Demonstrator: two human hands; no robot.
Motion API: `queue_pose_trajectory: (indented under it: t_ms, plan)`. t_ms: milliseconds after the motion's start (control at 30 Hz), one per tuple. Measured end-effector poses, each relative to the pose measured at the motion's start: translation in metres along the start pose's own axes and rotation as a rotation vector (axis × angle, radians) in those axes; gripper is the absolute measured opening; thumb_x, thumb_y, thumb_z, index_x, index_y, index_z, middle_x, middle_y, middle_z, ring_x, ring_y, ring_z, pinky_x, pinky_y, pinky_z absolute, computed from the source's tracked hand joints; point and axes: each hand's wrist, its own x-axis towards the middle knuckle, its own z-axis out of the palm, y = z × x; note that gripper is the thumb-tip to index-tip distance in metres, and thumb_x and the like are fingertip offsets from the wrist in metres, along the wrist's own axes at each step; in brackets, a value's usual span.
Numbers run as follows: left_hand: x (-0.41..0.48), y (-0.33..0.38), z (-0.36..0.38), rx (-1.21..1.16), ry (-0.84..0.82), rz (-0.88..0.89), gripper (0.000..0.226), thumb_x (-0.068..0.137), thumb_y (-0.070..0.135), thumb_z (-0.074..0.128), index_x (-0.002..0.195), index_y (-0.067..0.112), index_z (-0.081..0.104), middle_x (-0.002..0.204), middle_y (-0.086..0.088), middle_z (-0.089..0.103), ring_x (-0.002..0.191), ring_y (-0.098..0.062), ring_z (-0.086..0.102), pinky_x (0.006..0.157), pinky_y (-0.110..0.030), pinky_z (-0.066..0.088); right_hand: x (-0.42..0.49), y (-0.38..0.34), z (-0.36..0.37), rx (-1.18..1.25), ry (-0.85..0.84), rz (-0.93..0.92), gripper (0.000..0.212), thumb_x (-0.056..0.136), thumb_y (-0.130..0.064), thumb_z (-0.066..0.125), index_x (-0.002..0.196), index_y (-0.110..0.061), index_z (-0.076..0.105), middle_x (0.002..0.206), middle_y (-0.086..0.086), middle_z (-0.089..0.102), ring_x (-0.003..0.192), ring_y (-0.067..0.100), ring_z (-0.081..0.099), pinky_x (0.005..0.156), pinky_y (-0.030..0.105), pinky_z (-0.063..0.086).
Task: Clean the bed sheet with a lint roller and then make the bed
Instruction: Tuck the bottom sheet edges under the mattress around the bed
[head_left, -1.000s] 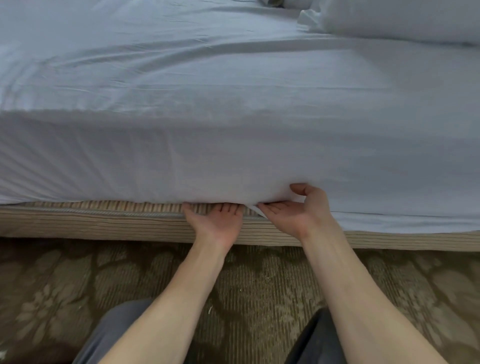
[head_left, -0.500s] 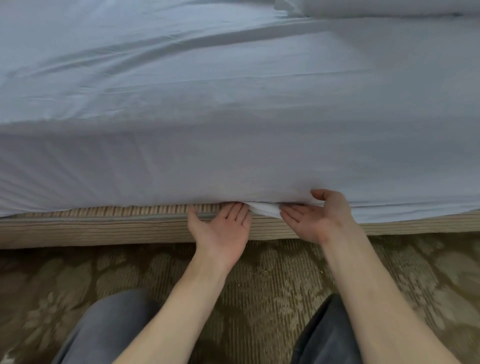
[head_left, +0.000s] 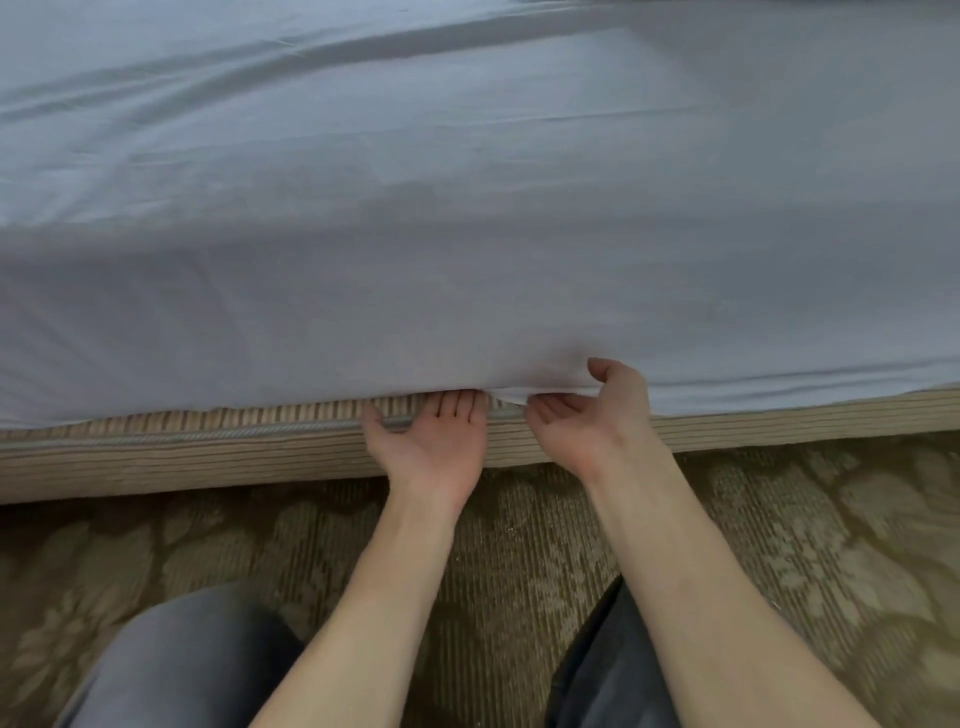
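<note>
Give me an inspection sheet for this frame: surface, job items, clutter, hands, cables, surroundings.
Surface: sheet spread over the bed, shallow creases.
Job's things: sheet edge hangs over the bed base right of the hands; lint roller not seen.
Clutter: nothing seen.
Grippers: left hand palm up, fingertips under the sheet edge; right hand pinches that edge.
Cables: nothing seen.
Surroundings: patterned carpet; grey trouser knees.

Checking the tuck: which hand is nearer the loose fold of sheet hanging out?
Right. The right hand pinches the loose fold; the left hand lies palm-up just left of it.
</note>
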Motion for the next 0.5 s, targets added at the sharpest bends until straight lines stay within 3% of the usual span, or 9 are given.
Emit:
queue_pose_trajectory:
  t_ms: [267,400,500]
  plan:
    - [-0.027,-0.022,0.005,0.099,0.081,-0.128,0.094,0.095,0.062,0.050,0.151,-0.011,0.029,0.153,-0.031,0.038,0.147,-0.039,0.034,0.126,-0.048,0.020,0.006,-0.018,-0.005,0.119,-0.134,0.049,0.066,0.098,-0.031,0.047,0.148,0.010,0.033,0.147,0.033,0.040,0.138,0.046,0.040,0.116,0.056,0.032]
    - [-0.016,-0.033,0.010,0.094,0.069,-0.114,0.090,0.094,0.059,0.053,0.150,-0.008,0.033,0.150,-0.029,0.043,0.144,-0.037,0.039,0.125,-0.048,0.021,0.013,-0.029,-0.011,0.165,-0.209,0.074,0.069,0.090,-0.025,0.048,0.148,0.009,0.032,0.147,0.036,0.038,0.139,0.051,0.036,0.118,0.060,0.027]
    - [-0.010,-0.035,0.009,0.053,0.027,-0.124,0.086,0.093,0.057,0.055,0.147,-0.008,0.038,0.143,-0.032,0.050,0.138,-0.040,0.045,0.124,-0.049,0.025,0.018,-0.031,-0.015,0.140,-0.276,0.075,0.064,0.084,-0.018,0.046,0.141,0.010,0.038,0.138,0.039,0.046,0.131,0.055,0.043,0.115,0.063,0.030]
